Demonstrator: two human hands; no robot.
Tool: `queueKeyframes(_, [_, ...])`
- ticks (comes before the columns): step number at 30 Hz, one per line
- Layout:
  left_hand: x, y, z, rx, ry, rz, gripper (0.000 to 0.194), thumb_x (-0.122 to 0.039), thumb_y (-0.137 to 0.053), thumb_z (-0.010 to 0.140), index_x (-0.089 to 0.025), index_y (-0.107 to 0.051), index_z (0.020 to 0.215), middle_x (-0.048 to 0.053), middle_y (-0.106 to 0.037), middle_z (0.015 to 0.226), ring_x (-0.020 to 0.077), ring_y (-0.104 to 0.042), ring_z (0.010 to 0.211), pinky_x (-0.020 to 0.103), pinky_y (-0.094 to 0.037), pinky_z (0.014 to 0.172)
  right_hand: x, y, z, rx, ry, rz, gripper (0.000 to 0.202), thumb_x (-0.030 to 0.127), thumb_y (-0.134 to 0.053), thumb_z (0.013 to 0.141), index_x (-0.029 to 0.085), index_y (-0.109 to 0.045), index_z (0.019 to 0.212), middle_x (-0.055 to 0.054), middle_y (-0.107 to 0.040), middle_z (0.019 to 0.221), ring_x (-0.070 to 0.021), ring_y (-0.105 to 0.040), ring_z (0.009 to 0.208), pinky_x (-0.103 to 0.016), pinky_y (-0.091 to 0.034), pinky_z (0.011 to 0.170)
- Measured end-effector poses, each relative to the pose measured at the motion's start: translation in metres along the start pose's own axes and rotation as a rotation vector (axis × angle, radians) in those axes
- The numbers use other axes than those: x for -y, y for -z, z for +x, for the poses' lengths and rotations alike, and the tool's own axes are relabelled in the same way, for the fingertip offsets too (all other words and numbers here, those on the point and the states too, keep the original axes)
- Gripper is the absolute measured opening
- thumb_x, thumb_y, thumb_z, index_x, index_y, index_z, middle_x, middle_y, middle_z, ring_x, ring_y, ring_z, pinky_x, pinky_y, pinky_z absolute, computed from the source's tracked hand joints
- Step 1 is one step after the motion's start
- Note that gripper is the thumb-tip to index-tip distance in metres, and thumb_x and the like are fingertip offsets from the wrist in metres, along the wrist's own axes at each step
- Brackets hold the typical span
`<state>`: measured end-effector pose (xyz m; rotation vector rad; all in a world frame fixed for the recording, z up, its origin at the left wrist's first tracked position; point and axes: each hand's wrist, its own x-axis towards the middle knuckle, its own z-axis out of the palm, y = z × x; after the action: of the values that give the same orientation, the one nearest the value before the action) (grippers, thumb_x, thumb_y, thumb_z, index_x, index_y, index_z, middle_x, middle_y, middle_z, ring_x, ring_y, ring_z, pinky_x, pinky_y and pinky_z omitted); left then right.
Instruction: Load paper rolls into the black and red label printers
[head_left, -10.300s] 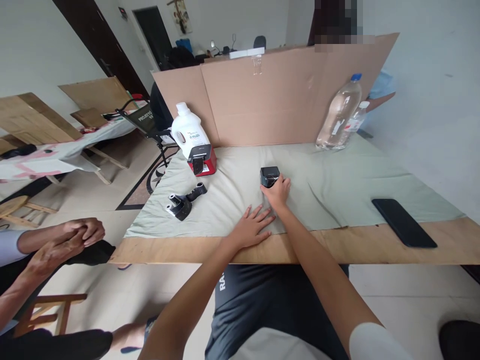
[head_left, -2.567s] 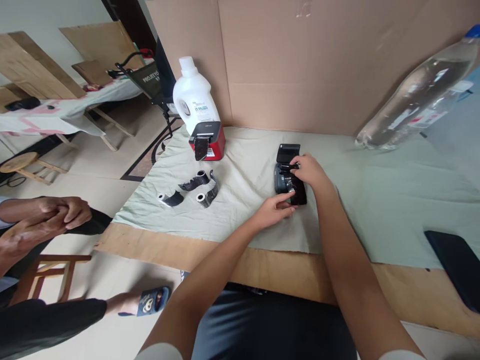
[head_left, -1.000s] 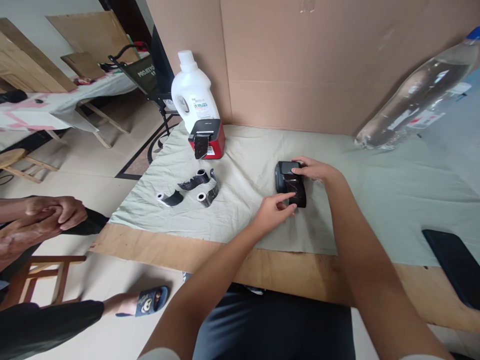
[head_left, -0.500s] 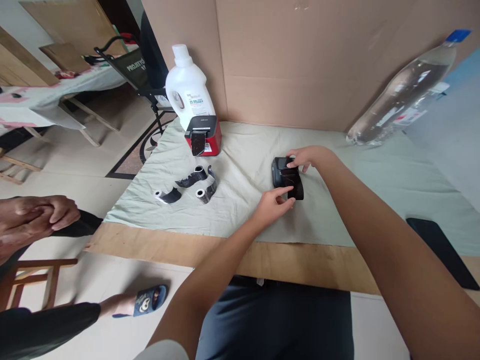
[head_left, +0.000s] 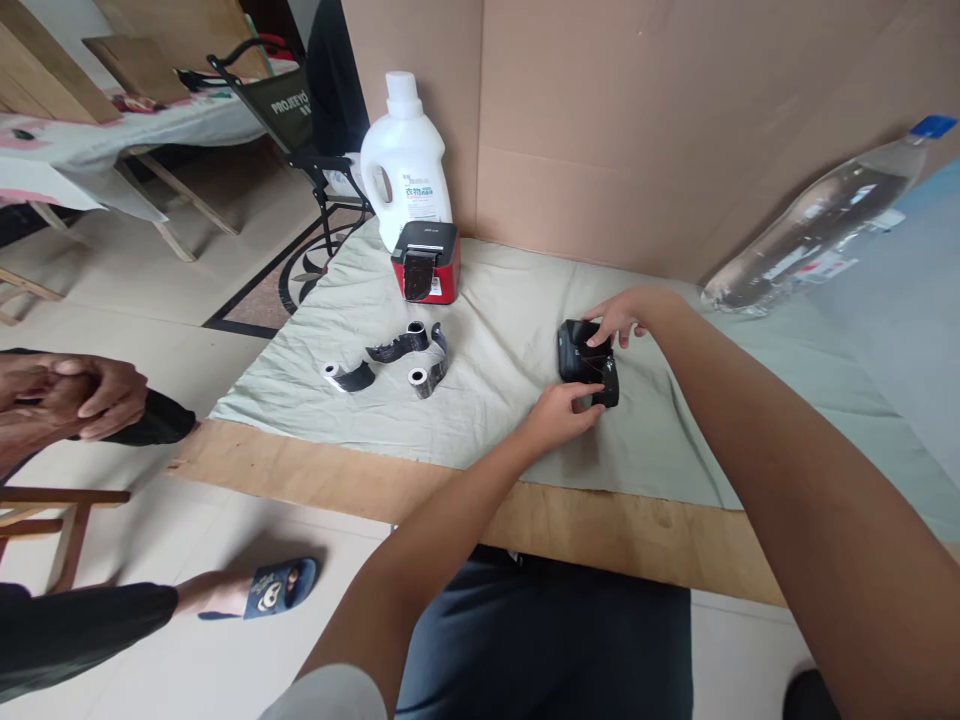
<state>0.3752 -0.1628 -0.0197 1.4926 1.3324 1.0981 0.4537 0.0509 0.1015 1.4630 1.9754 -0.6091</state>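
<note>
A small black printer-like device sits on the pale green cloth, with a black strip hanging from its front. My left hand pinches the lower end of that strip between thumb and finger. My right hand rests at the device's top right, its fingers spread on the top. Further left, black paper rolls lie partly unrolled on the cloth. Behind them stands a red and black printer with a black strip out of its front.
A white detergent bottle stands behind the red printer. At the back right a large clear bottle leans against the cardboard wall. Another person's clasped hands and sandalled foot are at the left.
The view has shifted a little, so the table things sit slightly differently in it. Both hands stay at the black device, and the hanging strip has changed its bend slightly.
</note>
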Motion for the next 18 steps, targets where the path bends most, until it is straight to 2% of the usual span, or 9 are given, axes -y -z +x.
queueKeyframes(5, [0.0, 0.0, 0.0, -0.001, -0.026, -0.014, 0.045, -0.033, -0.068, 0.094, -0.018, -0.074, 0.135, 0.007, -0.08, 0.1, 0.0179, -0.071, 0.076, 0.032, -0.06, 0.084, -0.004, 0.004, 0.004, -0.016, -0.056, 0.128, 0.094, 0.043, -0.098, 0.068, 0.034, -0.059, 0.153, -0.014, -0.075, 0.129, -0.0351, -0.077, 0.097, -0.049, -0.057, 0.089])
queueKeyframes(10, [0.002, -0.001, 0.001, -0.005, -0.079, 0.024, 0.046, -0.032, -0.069, 0.093, -0.018, -0.073, 0.136, 0.007, -0.079, 0.111, 0.0169, -0.07, 0.076, 0.033, -0.06, 0.088, -0.008, 0.009, 0.017, -0.017, 0.041, 0.043, 0.096, 0.057, -0.099, 0.058, 0.029, -0.066, 0.144, -0.018, -0.077, 0.122, -0.0358, -0.078, 0.09, -0.047, -0.059, 0.076])
queueKeyframes(12, [0.001, -0.001, 0.001, 0.004, -0.083, 0.033, 0.045, -0.032, -0.068, 0.093, -0.018, -0.073, 0.137, 0.008, -0.079, 0.116, 0.017, -0.07, 0.077, 0.034, -0.06, 0.091, -0.006, 0.011, 0.02, -0.036, 0.037, 0.009, 0.095, 0.058, -0.1, 0.055, 0.028, -0.069, 0.139, -0.019, -0.077, 0.123, -0.0362, -0.078, 0.085, -0.049, -0.06, 0.073])
queueKeyframes(16, [-0.001, 0.0, 0.001, 0.012, -0.093, 0.063, 0.045, -0.03, -0.067, 0.094, -0.018, -0.072, 0.138, 0.008, -0.079, 0.12, 0.0171, -0.071, 0.079, 0.033, -0.059, 0.094, 0.004, 0.01, 0.018, -0.065, -0.064, 0.041, 0.082, 0.045, -0.103, 0.058, 0.026, -0.073, 0.132, -0.018, -0.077, 0.124, -0.0376, -0.078, 0.087, -0.055, -0.059, 0.082])
queueKeyframes(18, [-0.002, 0.001, 0.001, 0.015, -0.105, 0.084, 0.046, -0.029, -0.067, 0.094, -0.017, -0.072, 0.138, 0.008, -0.079, 0.119, 0.0173, -0.071, 0.079, 0.033, -0.059, 0.093, 0.01, 0.009, 0.016, -0.07, -0.073, 0.032, 0.083, 0.039, -0.103, 0.06, 0.024, -0.071, 0.135, -0.018, -0.078, 0.119, -0.0376, -0.078, 0.091, -0.055, -0.058, 0.086])
